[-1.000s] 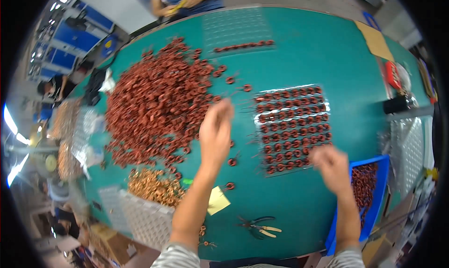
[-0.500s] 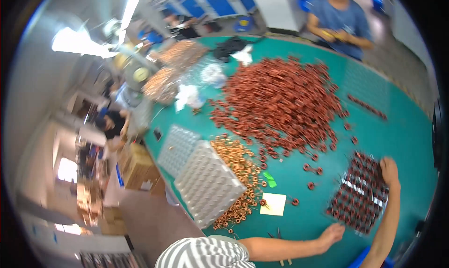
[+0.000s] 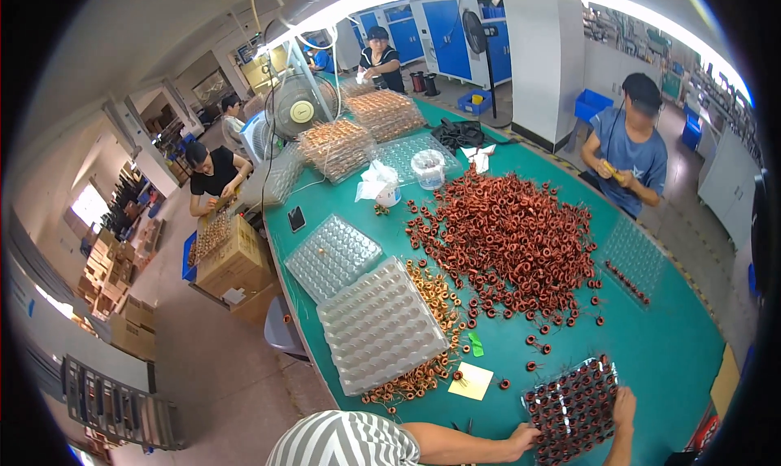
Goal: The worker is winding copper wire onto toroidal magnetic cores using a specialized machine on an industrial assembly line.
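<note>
A clear plastic tray [image 3: 567,401] filled with rows of dark red wire-wound ring coils lies at the near right of the green table. My left hand [image 3: 525,440] is closed at its near left edge, seemingly with the fingers gripping the rim. At the opposite side my right hand [image 3: 625,407] grips the right edge. Past the tray spreads a big heap of red ring coils [image 3: 512,242], with a few loose coils [image 3: 533,342] between heap and tray. Copper-coloured ring coils [image 3: 439,299] lie in a second pile, partly hidden under a whitish moulded tray [image 3: 378,328].
Near the copper pile are a yellow paper note [image 3: 470,381] and a green scrap [image 3: 476,344]. Another clear tray [image 3: 630,254] holds one row of coils. Stacked filled trays [image 3: 333,149], a white tub [image 3: 428,169] and a fan [image 3: 301,108] stand farther off. A co-worker [image 3: 626,145] is across the table.
My view has tilted up and steadied. The filled tray has shifted left and nearer between my hands. My left hand, just off its corner before, is now at its edge.
</note>
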`<state>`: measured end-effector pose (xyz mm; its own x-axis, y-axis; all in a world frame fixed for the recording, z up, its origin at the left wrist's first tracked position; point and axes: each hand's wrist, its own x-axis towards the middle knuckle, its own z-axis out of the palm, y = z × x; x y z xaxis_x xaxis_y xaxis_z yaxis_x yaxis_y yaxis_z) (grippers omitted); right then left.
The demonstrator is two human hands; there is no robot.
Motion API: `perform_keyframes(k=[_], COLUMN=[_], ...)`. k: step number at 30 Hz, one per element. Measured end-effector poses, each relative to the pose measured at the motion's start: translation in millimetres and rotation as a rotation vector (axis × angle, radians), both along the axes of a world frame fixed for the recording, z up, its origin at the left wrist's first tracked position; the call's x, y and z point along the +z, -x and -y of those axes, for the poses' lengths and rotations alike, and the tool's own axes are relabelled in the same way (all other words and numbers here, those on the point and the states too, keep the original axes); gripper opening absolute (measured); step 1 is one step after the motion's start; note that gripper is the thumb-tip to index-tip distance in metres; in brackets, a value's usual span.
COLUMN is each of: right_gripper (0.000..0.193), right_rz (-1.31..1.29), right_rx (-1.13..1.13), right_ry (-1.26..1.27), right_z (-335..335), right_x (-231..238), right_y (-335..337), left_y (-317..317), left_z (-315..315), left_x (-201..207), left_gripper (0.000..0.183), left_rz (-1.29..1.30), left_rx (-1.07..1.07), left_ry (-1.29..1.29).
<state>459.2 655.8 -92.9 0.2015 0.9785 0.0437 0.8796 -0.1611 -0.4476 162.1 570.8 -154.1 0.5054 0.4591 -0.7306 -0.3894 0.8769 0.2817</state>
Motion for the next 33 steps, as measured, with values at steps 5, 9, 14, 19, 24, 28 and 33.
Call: perform_keyframes(k=[5, 9, 14, 19, 24, 28, 33], right_gripper=[0.042, 0.042, 0.042, 0.058, 0.040, 0.042, 0.025], right_rz=[0.021, 0.039, 0.086, -0.042, 0.112, 0.234, 0.292], right_rx=[-0.118, -0.128, -0.185, -0.109, -0.256, -0.521, -0.720], right_ry=[-0.001, -0.067, -0.022, 0.381, -0.098, -0.270, -0.207], right_z=[28, 33, 46, 35, 100, 349, 357], right_x=[15, 23, 49, 64, 68, 48, 103], right_y=[54, 80, 93, 117, 150, 206, 317], left_y=[48, 79, 115, 164, 221, 237, 261], left_z=[-7, -14, -26, -20, 9, 42, 43], left_x=[44, 52, 85, 96, 141, 155, 215], left_gripper=[0.036, 0.030, 0.038, 0.047, 0.062, 0.050, 0.023], left_rz=[-0.210, -0.205, -0.173, -0.379, -0.211, -0.129, 0.197], left_rx=[0.093, 0.119, -0.006, -0.060, -0.297, -0.380, -0.687], left_ry=[0.050, -0.044, -0.195, -0.419, -0.522, -0.735, -0.551])
